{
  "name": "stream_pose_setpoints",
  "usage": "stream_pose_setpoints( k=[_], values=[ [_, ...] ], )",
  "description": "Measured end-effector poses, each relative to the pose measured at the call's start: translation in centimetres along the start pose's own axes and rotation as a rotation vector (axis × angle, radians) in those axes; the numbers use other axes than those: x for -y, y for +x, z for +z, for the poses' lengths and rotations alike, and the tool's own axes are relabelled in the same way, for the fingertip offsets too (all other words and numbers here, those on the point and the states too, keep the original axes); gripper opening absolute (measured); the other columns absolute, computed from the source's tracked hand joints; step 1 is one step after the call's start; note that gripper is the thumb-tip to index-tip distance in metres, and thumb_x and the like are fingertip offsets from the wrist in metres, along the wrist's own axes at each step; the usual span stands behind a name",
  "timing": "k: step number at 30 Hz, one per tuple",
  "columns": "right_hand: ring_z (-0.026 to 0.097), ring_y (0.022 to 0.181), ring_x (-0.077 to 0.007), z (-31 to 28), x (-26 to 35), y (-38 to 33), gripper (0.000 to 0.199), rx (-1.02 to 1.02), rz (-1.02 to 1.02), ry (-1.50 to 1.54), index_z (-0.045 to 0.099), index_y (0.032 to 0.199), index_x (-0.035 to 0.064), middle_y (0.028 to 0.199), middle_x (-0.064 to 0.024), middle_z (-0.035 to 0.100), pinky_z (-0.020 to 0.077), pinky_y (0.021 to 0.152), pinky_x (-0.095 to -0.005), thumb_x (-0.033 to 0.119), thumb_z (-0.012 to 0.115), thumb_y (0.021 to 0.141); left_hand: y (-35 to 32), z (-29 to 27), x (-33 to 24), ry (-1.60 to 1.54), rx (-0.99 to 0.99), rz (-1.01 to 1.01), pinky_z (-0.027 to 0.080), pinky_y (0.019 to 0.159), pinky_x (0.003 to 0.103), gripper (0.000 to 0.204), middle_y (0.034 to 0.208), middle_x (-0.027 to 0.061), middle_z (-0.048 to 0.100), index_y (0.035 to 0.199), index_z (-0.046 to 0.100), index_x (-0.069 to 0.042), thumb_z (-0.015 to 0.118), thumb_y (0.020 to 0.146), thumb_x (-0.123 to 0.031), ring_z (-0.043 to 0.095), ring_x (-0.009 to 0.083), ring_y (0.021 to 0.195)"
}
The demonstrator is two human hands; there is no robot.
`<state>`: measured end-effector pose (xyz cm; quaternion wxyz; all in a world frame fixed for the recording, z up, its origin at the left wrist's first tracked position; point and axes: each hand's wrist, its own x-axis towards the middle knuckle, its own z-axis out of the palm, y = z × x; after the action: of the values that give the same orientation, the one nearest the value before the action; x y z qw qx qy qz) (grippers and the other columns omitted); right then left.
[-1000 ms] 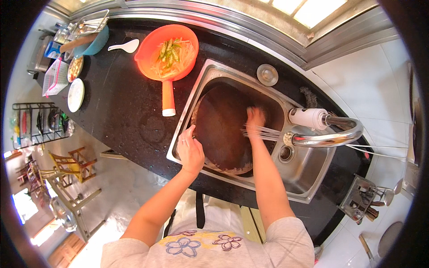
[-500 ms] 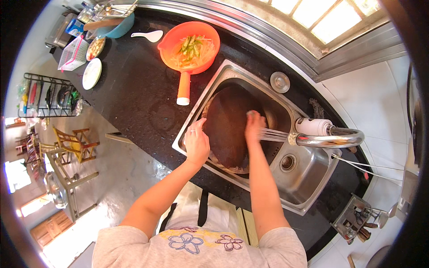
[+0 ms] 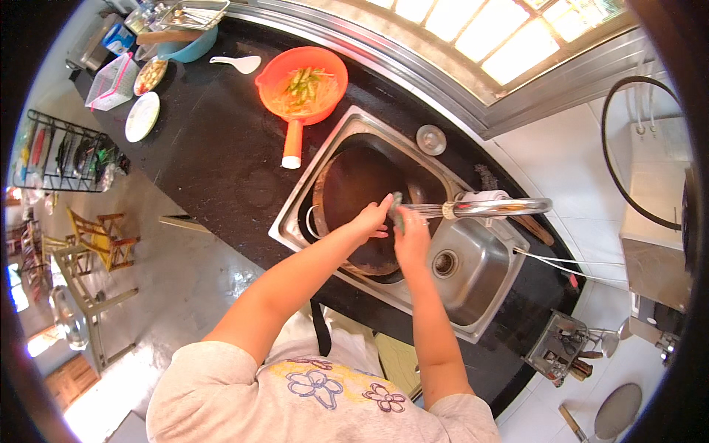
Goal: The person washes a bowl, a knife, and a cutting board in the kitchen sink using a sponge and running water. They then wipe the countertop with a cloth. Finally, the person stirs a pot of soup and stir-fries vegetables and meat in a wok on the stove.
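Under the running tap, my right hand grips a grey-green scouring pad. My left hand is beside it with fingers apart, the fingertips close to the pad; whether they touch it is unclear. Below both hands a large round dark pan with a brownish rim lies in the left basin of the steel sink. Water streams sideways from the curved chrome tap onto the pad and my right fingers. My hands and forearms hide part of the pan.
An orange handled colander with shredded vegetables stands left of the sink. Beyond it are a white spoon, a white plate and a blue basin. A small metal dish sits behind the sink; a utensil rack is at right.
My left hand has left the pan's left edge and moved right, beside my right hand. The scouring pad and right hand have come under the water stream. The pan now lies lower in the basin.
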<state>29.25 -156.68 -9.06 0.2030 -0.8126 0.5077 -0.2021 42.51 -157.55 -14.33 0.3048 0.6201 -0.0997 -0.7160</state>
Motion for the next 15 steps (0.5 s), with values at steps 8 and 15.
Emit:
stream_pose_setpoints(
  k=[8,15],
  values=[
    [0.064,0.092,-0.0277,-5.3,1.5,-1.0,0.033,0.126,0.035,0.343,0.067,0.102,0.0041,0.097,-0.0108,0.067,0.0495,0.081,-0.0361,0.001,0.077,0.071,1.9,0.3,0.9,-0.383,0.097,-0.411,0.053,0.072,0.041,0.048,0.084,0.0032,0.063,0.096,0.063,-0.011,0.062,0.089,-0.058,0.061,0.0203,0.070],
    [0.064,0.099,-0.0224,1.0,-7.6,1.1,0.033,0.248,0.580,1.201,0.064,0.116,0.0013,0.115,-0.0124,0.066,0.0537,0.083,-0.0365,0.022,0.069,0.090,-2.0,-1.1,-0.1,-0.353,0.724,-0.509,0.050,0.081,0.040,0.056,0.073,0.0004,0.050,0.106,0.063,-0.007,0.056,0.091,-0.060,0.048,0.0149,0.062]
  ],
)
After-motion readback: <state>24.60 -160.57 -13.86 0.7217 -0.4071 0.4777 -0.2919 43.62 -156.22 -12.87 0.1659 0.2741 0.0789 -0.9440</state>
